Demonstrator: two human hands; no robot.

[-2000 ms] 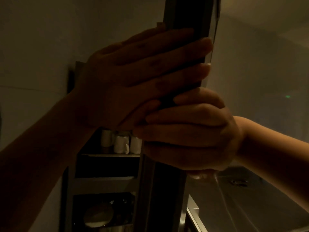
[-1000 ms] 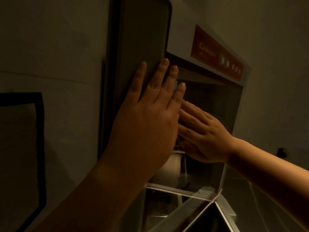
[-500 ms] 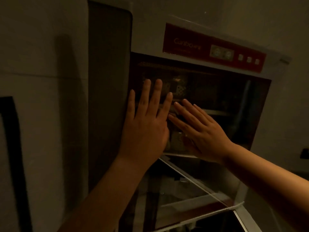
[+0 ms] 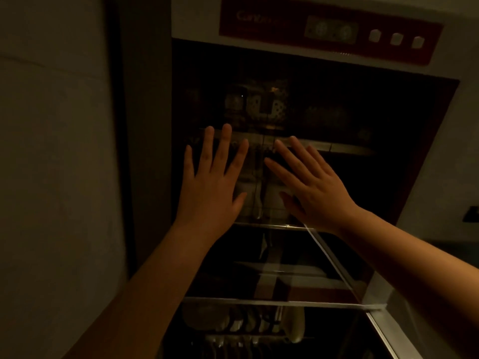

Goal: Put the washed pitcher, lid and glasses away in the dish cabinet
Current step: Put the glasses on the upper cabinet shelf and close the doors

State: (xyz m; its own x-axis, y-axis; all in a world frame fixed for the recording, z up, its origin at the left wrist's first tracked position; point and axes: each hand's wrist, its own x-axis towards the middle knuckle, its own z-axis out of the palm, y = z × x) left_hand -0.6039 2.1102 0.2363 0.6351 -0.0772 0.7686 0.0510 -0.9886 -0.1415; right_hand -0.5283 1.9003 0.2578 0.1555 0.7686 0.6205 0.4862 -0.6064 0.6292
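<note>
The dish cabinet (image 4: 197, 19) fills the dim view, white with a red control panel (image 4: 329, 29) on top. Its dark upper glass door (image 4: 375, 112) lies flat against the front. My left hand (image 4: 210, 187) and my right hand (image 4: 311, 187) press on that glass side by side, fingers straight and spread, holding nothing. Behind the glass, patterned glassware (image 4: 259, 104) shows faintly on the top shelf and pale cups (image 4: 259, 195) between my hands. I cannot pick out the pitcher or lid.
A lower glass door (image 4: 334, 268) slants out below my wrists, its metal edge (image 4: 272, 303) across the bottom. Plates stand in a rack (image 4: 246, 322) beneath it. A plain wall (image 4: 51, 151) runs along the left; a dark socket (image 4: 470, 213) sits at the right.
Two seconds ago both hands gripped the edge of the swung-out door. They have since flattened onto the glass and pushed the door round against the cabinet front.
</note>
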